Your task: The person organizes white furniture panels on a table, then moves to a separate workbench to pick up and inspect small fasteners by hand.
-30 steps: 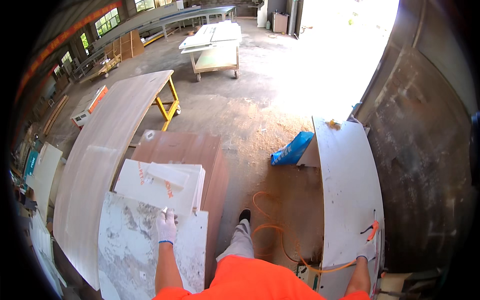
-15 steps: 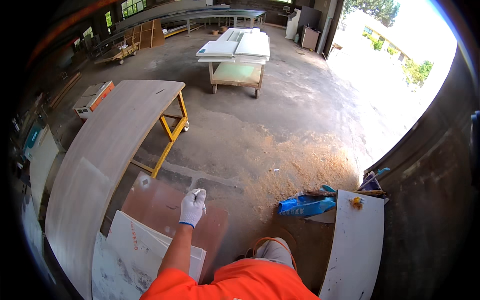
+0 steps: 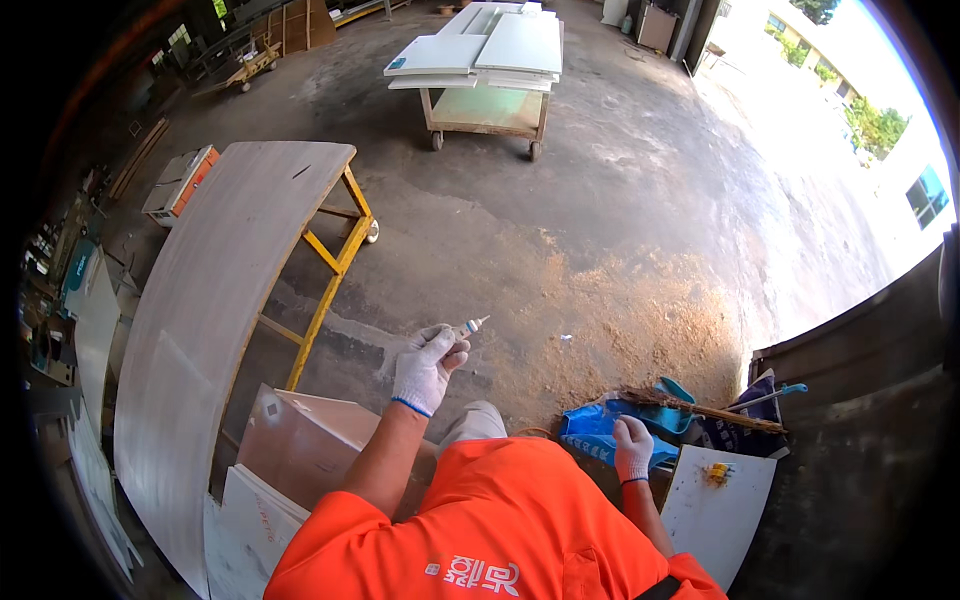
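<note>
In front of my body, my left hand, in a white knitted glove with a blue cuff, is closed around a small bottle. The bottle is pale, with a thin pointed nozzle aimed up and to the right. My gloved right hand is low on the right, fingers curled; whatever it may hold is hidden. Behind it lies a blue plastic bag. A white board is beside my right forearm, with a small yellow object on top.
A long wood-grain tabletop on a yellow wheeled frame stands at left. Brown panels and white sheets lie nearby. Ahead is a cart with white panels. Sawdust covers the floor near a broom.
My body has turned and moved forward. My left hand has moved right, now showing the bottle plainly. My right hand has come into view beside the blue bag.
</note>
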Available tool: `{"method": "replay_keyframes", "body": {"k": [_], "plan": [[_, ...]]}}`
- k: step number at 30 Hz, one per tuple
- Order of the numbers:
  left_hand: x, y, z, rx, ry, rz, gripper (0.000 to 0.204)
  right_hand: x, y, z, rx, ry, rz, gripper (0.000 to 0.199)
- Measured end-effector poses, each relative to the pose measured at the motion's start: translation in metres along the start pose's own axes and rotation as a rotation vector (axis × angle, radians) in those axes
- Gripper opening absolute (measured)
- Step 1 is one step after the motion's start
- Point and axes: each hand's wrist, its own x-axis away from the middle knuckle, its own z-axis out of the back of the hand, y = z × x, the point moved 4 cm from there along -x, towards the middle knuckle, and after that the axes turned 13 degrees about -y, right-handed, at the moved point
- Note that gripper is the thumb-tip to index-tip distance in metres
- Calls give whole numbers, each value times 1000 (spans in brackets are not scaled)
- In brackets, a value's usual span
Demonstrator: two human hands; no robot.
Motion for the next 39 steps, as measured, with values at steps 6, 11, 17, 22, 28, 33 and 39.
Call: {"method": "replay_keyframes", "body": {"k": [6,11,17,22,28,33,39], "plan": [[-96,-7,-10,117,-111,126,9,-154,-190,-160,-315,-415,-9,20],[-178,26,12,-138,-240,367,12,-271,-249,-267,-186,-645,-27,19],[-273,119,66,-801,-445,372,22,-358,-306,-389,200,-1034,209,23],[-356,153,101,-991,-236,263,19,-444,-306,-449,-93,-862,-19,25],[-480,225,279,-1334,331,13,29,-566,-232,-463,-257,-492,-477,19],[-576,352,482,-1524,797,-90,24,-631,-214,-497,-100,-563,-609,26],[-657,452,597,-1844,926,137,48,-732,-309,-569,160,-721,-485,30]]}}
